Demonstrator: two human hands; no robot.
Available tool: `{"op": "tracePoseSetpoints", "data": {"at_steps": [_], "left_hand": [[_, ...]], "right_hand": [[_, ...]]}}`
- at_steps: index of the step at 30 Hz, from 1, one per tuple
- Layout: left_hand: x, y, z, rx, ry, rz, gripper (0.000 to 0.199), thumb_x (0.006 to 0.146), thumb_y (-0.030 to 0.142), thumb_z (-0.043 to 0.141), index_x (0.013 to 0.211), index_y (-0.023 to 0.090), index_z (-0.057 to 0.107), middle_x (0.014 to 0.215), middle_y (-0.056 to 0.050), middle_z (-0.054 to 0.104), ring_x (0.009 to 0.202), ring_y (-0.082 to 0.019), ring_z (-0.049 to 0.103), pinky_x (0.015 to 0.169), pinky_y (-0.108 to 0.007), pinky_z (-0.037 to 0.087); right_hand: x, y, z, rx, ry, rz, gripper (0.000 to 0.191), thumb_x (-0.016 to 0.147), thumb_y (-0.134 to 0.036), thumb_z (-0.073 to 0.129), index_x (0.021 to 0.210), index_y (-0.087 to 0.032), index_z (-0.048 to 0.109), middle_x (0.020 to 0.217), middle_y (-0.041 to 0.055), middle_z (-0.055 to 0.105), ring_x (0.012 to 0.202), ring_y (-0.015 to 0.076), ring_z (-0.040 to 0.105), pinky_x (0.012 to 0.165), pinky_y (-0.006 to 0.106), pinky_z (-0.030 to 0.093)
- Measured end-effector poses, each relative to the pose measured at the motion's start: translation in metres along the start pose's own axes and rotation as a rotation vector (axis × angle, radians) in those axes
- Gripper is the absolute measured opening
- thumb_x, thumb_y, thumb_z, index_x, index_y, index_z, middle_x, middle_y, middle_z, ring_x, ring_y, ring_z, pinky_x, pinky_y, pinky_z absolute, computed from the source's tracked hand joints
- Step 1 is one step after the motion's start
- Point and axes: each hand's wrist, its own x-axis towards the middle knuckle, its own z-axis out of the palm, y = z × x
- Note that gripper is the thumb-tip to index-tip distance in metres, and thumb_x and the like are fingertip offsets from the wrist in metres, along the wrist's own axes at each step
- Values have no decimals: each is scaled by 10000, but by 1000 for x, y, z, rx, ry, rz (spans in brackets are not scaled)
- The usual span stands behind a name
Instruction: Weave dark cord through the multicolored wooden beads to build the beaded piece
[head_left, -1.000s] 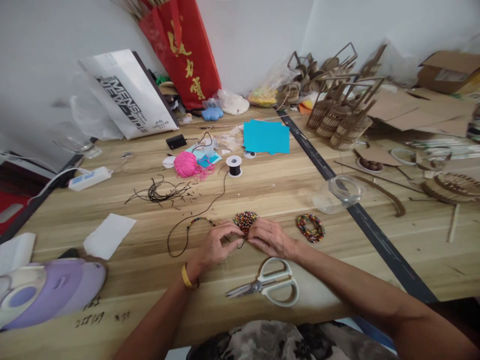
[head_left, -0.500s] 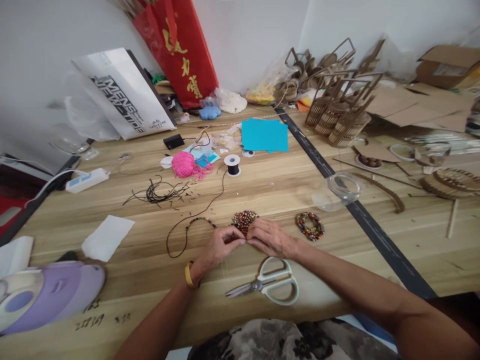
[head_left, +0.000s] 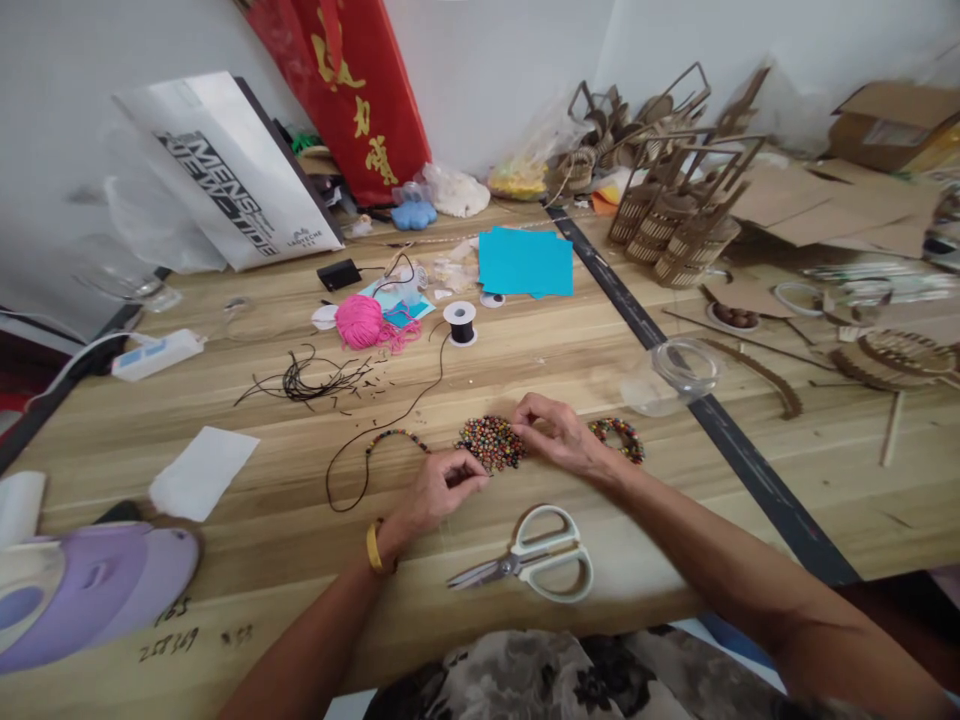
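Note:
Colourful small beads lie in a pile (head_left: 491, 443) on the wooden table. My left hand (head_left: 448, 487) is at the pile's lower left, thumb and forefinger pinching the end of a black cord (head_left: 328, 487). A row of beads is threaded on this cord, which runs back to a black spool (head_left: 460, 324). My right hand (head_left: 556, 432) is at the right edge of the pile, thumb and fingertips close together; whatever is between them is too small to make out. Beyond it lies a coiled beaded string (head_left: 628, 440), partly covered by the hand.
White-handled scissors (head_left: 551, 555) lie just in front of my hands. Cut black cords (head_left: 307, 378), pink yarn (head_left: 360, 321) and blue sheets (head_left: 525, 262) are farther back. A clear plastic container (head_left: 679, 372) and small wooden baskets (head_left: 694, 240) stand to the right.
My right hand has moved away from my left fingertips, up and right to the bead pile's edge. More of the pile shows now. My left hand keeps its pinch. The view has shifted slightly.

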Motion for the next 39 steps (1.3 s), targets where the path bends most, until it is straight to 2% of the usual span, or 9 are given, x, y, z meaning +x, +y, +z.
{"op": "tracePoseSetpoints", "data": {"at_steps": [3,7,14,21,27,32,34,36,39], "left_hand": [[0,1,-1,25,-5,2,108,769,210,610,700,128,620,653,-8,617,574,-96,506,553,-197,400],[0,0,-1,48,-3,-3,114,776,220,606,709,129,619,638,-4,599,572,-96,497,536,-191,384],[0,-3,0,65,-64,-26,119,785,227,604,724,129,631,616,12,578,544,-86,457,520,-185,353],[-2,-6,-3,78,-180,-32,129,777,238,613,730,125,652,627,-1,586,551,-89,453,526,-190,353],[-2,-7,-11,-87,-219,-32,173,778,289,629,718,126,628,662,-17,591,588,-100,496,555,-203,384],[3,-9,-32,-278,-191,141,246,749,365,679,667,141,619,679,-35,589,728,-160,550,733,-308,440],[2,-11,-40,-417,-151,153,273,717,395,711,651,151,606,659,-35,589,762,-184,568,753,-338,442],[0,-13,-46,-562,-121,130,292,690,405,736,645,156,590,591,-20,566,702,-182,570,680,-322,441],[-4,-17,-48,-716,-108,117,299,683,389,745,632,158,563,480,17,493,563,-146,525,571,-274,405]], "right_hand": [[2,1,-11,-28,-163,92,91,862,-204,538,810,-140,577,745,20,578,664,122,516,604,234,390],[1,-2,-23,-116,-341,126,104,872,-185,513,823,-141,594,726,3,594,614,101,487,556,212,334],[0,-3,-32,-282,-473,100,79,843,-136,537,815,-162,606,690,-23,590,580,86,483,570,205,324],[0,2,-30,-273,-496,104,68,805,-112,550,788,-164,591,680,-29,585,592,86,500,577,190,346],[-1,4,-29,-272,-489,139,45,826,-159,554,821,-164,599,682,-24,594,587,92,512,566,195,347],[-1,1,-29,-260,-450,151,68,857,-187,533,835,-166,593,681,-25,579,582,93,496,556,194,355],[-2,-1,-26,-259,-367,88,66,869,-191,530,852,-164,588,722,-9,585,613,102,505,577,205,375],[-2,-3,-19,-263,-285,-19,70,881,-189,528,873,-159,590,798,27,594,692,126,531,631,230,409],[-3,-6,-8,-281,-264,-173,123,913,-193,494,875,-159,606,871,74,591,813,169,542,713,281,445]]}}
